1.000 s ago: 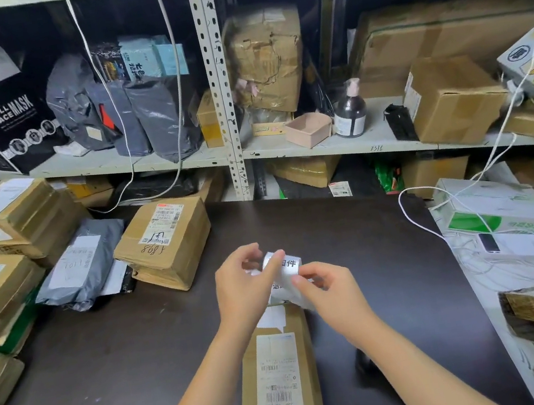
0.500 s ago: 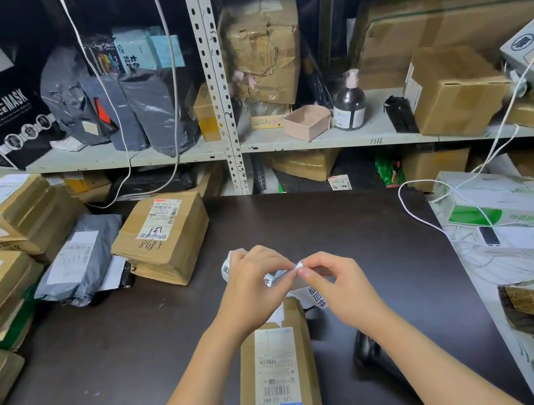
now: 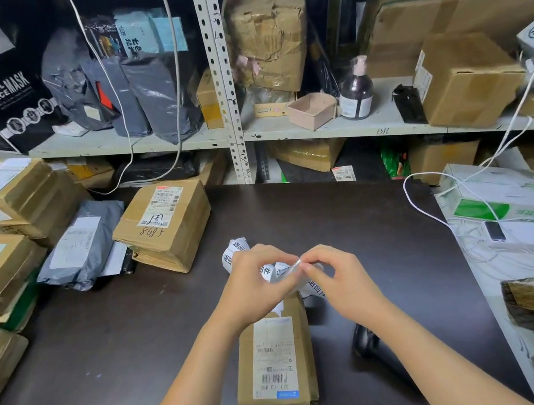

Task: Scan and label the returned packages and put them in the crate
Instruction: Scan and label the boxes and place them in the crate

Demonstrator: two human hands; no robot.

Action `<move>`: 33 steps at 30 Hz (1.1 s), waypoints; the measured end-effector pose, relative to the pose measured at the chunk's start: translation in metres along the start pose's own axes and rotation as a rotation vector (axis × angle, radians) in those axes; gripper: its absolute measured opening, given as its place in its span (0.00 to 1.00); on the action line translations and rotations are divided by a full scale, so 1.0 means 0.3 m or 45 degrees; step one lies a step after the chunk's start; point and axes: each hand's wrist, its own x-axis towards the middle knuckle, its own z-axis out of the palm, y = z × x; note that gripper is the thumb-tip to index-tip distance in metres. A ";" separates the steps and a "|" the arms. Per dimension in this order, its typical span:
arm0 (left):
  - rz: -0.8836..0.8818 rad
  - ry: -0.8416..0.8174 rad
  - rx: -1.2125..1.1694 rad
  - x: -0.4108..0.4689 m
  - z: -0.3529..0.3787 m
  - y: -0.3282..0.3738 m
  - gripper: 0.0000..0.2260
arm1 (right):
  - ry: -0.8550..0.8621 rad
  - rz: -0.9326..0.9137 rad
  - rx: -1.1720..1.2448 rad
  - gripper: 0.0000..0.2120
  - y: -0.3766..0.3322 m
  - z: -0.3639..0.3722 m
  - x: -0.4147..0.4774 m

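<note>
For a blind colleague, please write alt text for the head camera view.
The left hand and right hand pinch a strip of white stickers above a small brown package lying on a dark table. Boxes and a grey bag lie at the left; shelves of parcels stand behind.

You have two hands at work: your left hand (image 3: 257, 283) and right hand (image 3: 336, 278) pinch one strip of labels (image 3: 235, 254) between them. One brown package (image 3: 275, 357) lies directly under them, with one black scanner (image 3: 364, 340) beneath your right wrist. Left of your left hand sit one labelled carton (image 3: 165, 224) and one grey mailer (image 3: 81, 244), while on the shelf beyond your hands you have three grey bags (image 3: 118, 96), one pump bottle (image 3: 356, 92), one small pink tray (image 3: 312, 110) and two hanging white cables (image 3: 171, 43).
</note>
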 end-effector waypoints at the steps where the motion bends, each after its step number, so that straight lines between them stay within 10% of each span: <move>1: 0.026 0.005 0.022 0.001 0.000 0.001 0.07 | -0.006 -0.007 -0.006 0.11 -0.002 0.000 0.000; 15: -0.111 0.085 0.095 0.000 0.031 0.010 0.05 | -0.043 -0.060 -0.041 0.07 0.024 -0.004 -0.005; 25: -0.469 0.801 -0.366 -0.016 0.000 0.026 0.07 | 0.179 0.486 -0.191 0.09 0.134 -0.055 0.034; 33: 0.026 0.959 0.595 -0.085 -0.009 0.022 0.03 | 0.431 0.702 -0.054 0.13 0.011 -0.028 0.023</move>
